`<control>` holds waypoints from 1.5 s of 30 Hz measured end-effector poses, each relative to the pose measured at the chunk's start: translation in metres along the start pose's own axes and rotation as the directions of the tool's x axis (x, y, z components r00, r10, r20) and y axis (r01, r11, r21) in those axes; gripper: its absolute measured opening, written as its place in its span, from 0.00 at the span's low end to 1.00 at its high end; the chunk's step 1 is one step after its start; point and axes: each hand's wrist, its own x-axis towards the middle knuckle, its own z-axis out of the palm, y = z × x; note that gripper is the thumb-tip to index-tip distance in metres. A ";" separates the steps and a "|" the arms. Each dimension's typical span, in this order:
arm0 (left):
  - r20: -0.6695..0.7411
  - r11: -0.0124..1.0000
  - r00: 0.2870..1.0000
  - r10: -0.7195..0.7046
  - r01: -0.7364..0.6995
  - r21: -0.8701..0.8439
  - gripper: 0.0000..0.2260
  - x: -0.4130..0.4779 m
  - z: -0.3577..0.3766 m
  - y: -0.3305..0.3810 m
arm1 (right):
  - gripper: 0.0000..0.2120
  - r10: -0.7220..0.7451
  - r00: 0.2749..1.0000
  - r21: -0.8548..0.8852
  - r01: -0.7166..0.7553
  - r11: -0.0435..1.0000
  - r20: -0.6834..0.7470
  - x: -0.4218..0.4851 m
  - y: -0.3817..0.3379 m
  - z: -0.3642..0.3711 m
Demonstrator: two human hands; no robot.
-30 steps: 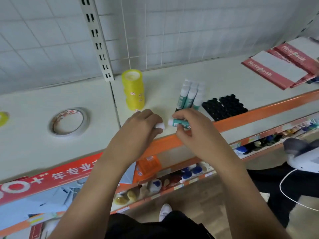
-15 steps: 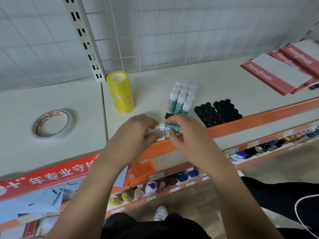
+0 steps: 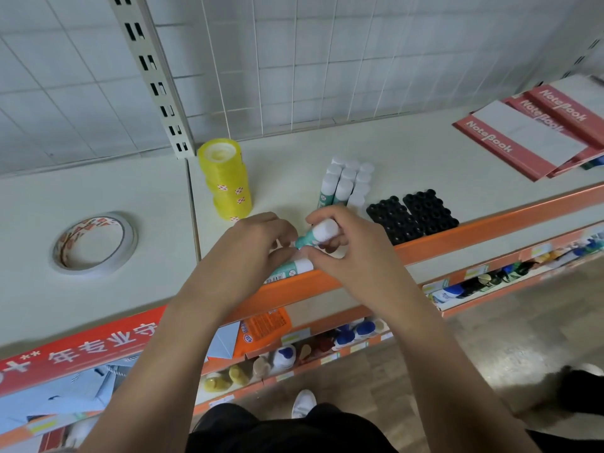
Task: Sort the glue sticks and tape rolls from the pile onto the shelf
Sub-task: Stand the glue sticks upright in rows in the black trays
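Risks first:
- A second glue stick (image 3: 292, 270) lies on its side directly under the grip, right at the shelf's orange front lip (image 3: 490, 220). A nudge from either wrist could probably roll it over the lip and onto the floor.
- The standing glue sticks (image 3: 346, 184) are packed upright just beyond the grip. If the held one goes in tilted or off-line, the row will likely tip like dominoes into the black pieces (image 3: 411, 214) beside them.
- The yellow tape stack (image 3: 225, 184) stands tall, just beyond and left of the grip, and a left-hand swing could clip its base.

Grip:
- The right hand (image 3: 356, 256) has fingers and thumb wrapped round the held glue stick (image 3: 318, 235). The white cap faces up and the teal body slants down-left. It is off the surface, above the front edge and short of the standing group.
- The left hand (image 3: 242, 256) has curled fingers with the tips at the stick's lower end. Pinching or only touching: cannot tell, the contact is hidden.
- The flat tape roll (image 3: 94, 245) sits well left of the grip, apart from the yellow stack, so it is probably not yet sorted.
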 end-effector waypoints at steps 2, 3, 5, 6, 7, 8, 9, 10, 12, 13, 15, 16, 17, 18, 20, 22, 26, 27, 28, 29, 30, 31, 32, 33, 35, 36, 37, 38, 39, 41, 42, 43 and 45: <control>0.023 1.000 1.000 0.012 -0.012 0.014 0.06 0.001 0.000 0.003 | 0.15 -0.002 0.999 0.015 0.003 1.000 -0.033 0.001 -0.002 0.001; 0.022 1.000 1.000 0.010 -0.010 0.027 0.07 0.001 0.000 0.004 | 0.13 -0.006 0.999 0.016 0.007 1.000 -0.040 0.001 -0.003 0.002; -0.023 0.999 1.000 0.011 -0.011 0.030 0.09 0.000 -0.002 0.004 | 0.11 -0.018 0.999 0.001 0.018 1.000 -0.044 0.000 -0.003 0.003; -0.061 1.000 0.998 0.026 -0.025 0.016 0.10 0.000 -0.005 0.005 | 0.11 -0.023 0.999 -0.007 0.023 1.000 -0.047 0.000 -0.003 0.003; -0.100 0.999 0.994 0.046 -0.048 -0.011 0.11 0.000 -0.008 0.006 | 0.11 -0.025 0.998 -0.015 0.024 1.000 -0.050 0.000 -0.002 0.002; -0.135 0.996 0.989 0.066 -0.073 -0.047 0.12 0.000 -0.012 0.009 | 0.11 -0.024 0.998 -0.027 0.023 0.999 -0.052 -0.001 -0.002 0.001; -0.163 0.991 0.983 0.083 -0.098 -0.086 0.13 0.000 -0.014 0.013 | 0.11 -0.025 0.998 -0.042 0.022 0.999 -0.052 -0.001 -0.001 0.000; -0.182 0.986 0.978 0.098 -0.120 -0.113 0.13 0.001 -0.016 0.016 | 0.11 -0.026 0.998 -0.057 0.024 0.998 -0.051 -0.001 -0.001 -0.001; -0.196 0.981 0.972 0.130 -0.155 -0.118 0.11 0.005 -0.014 0.023 | 0.09 -0.031 0.998 -0.078 0.027 0.997 -0.047 -0.001 0.000 -0.001; -0.197 0.980 0.970 0.143 -0.166 -0.108 0.10 0.007 -0.012 0.025 | 0.08 -0.033 0.998 -0.087 0.029 0.996 -0.047 -0.002 0.001 -0.001; -0.200 0.981 0.968 0.151 -0.172 -0.092 0.09 0.009 -0.009 0.027 | 0.08 -0.042 0.997 -0.108 0.035 0.994 -0.060 -0.004 0.003 -0.003; -0.206 0.981 0.967 0.149 -0.170 -0.089 0.09 0.010 -0.008 0.026 | 0.08 -0.045 0.996 -0.117 0.036 0.992 -0.077 -0.006 0.005 -0.005; -0.214 0.982 0.966 0.145 -0.168 -0.090 0.08 0.010 -0.006 0.026 | 0.07 -0.045 0.994 -0.126 0.032 0.992 -0.102 -0.008 0.007 -0.007; -0.224 0.981 0.965 0.139 -0.164 -0.098 0.08 0.012 -0.006 0.026 | 0.07 -0.042 0.990 -0.135 0.023 0.991 -0.138 -0.010 0.010 -0.010; -0.241 0.979 0.962 0.125 -0.159 -0.125 0.08 0.015 -0.004 0.027 | 0.06 -0.021 0.976 -0.151 -0.012 0.988 -0.217 -0.012 0.017 -0.014; -0.253 0.977 0.960 0.118 -0.158 -0.142 0.09 0.020 -0.001 0.030 | 0.08 0.017 0.961 -0.163 -0.064 0.985 -0.276 -0.010 0.024 -0.016; -0.275 0.979 0.957 0.088 -0.133 -0.151 0.09 0.028 0.006 0.034 | 0.12 0.067 0.951 -0.159 -0.120 0.980 -0.303 0.000 0.035 -0.012; -0.280 0.980 0.957 0.078 -0.125 -0.155 0.09 0.030 0.007 0.035 | 0.12 0.069 0.950 -0.149 -0.119 0.982 -0.304 0.003 0.037 -0.011; -0.285 0.980 0.956 0.069 -0.118 -0.158 0.09 0.031 0.008 0.035 | 0.12 0.068 0.951 -0.138 -0.115 0.984 -0.302 0.005 0.039 -0.010; -0.289 0.981 0.955 0.062 -0.112 -0.159 0.09 0.032 0.009 0.035 | 0.11 0.063 0.954 -0.130 -0.105 0.986 -0.294 0.007 0.040 -0.009; -0.294 0.982 0.954 0.057 -0.107 -0.157 0.09 0.033 0.010 0.035 | 0.11 0.052 0.958 -0.126 -0.091 0.988 -0.283 0.008 0.042 -0.009; -0.300 0.983 0.952 0.052 -0.102 -0.153 0.09 0.034 0.011 0.035 | 0.11 0.043 0.961 -0.126 -0.079 0.989 -0.272 0.009 0.044 -0.010; -0.307 0.984 0.950 0.048 -0.098 -0.150 0.08 0.036 0.011 0.036 | 0.11 0.038 0.964 -0.124 -0.073 0.990 -0.263 0.010 0.046 -0.012; -0.315 0.985 0.948 0.046 -0.096 -0.146 0.08 0.037 0.012 0.036 | 0.10 0.039 0.965 -0.121 -0.072 0.990 -0.258 0.011 0.048 -0.013; -0.332 0.986 0.942 0.050 -0.101 -0.136 0.07 0.040 0.014 0.038 | 0.10 0.045 0.967 -0.114 -0.076 0.991 -0.250 0.014 0.051 -0.017; -0.339 0.987 0.939 0.055 -0.103 -0.126 0.07 0.041 0.015 0.039 | 0.10 0.046 0.968 -0.110 -0.075 0.991 -0.245 0.016 0.053 -0.018; -0.344 0.988 0.937 0.059 -0.104 -0.115 0.07 0.043 0.016 0.039 | 0.09 0.045 0.970 -0.106 -0.072 0.992 -0.240 0.017 0.054 -0.019; -0.347 0.989 0.936 0.061 -0.105 -0.108 0.06 0.044 0.017 0.040 | 0.10 0.042 0.971 -0.100 -0.067 0.993 -0.236 0.018 0.054 -0.019; -0.352 0.989 0.934 0.062 -0.105 -0.102 0.06 0.045 0.018 0.040 | 0.10 0.040 0.972 -0.094 -0.063 0.994 -0.232 0.018 0.055 -0.020; -0.357 0.991 0.932 0.066 -0.102 -0.084 0.06 0.048 0.020 0.040 | 0.10 0.039 0.972 -0.083 -0.059 0.995 -0.230 0.018 0.056 -0.020; -0.351 0.992 0.934 0.066 -0.098 -0.074 0.05 0.049 0.022 0.041 | 0.10 0.039 0.972 -0.078 -0.058 0.995 -0.231 0.018 0.056 -0.020; -0.343 0.993 0.937 0.064 -0.093 -0.069 0.05 0.049 0.024 0.041 | 0.10 0.041 0.972 -0.072 -0.059 0.996 -0.231 0.018 0.056 -0.020; -0.335 0.994 0.940 0.057 -0.084 -0.068 0.05 0.050 0.028 0.043 | 0.10 0.051 0.972 -0.053 -0.065 0.996 -0.231 0.018 0.057 -0.020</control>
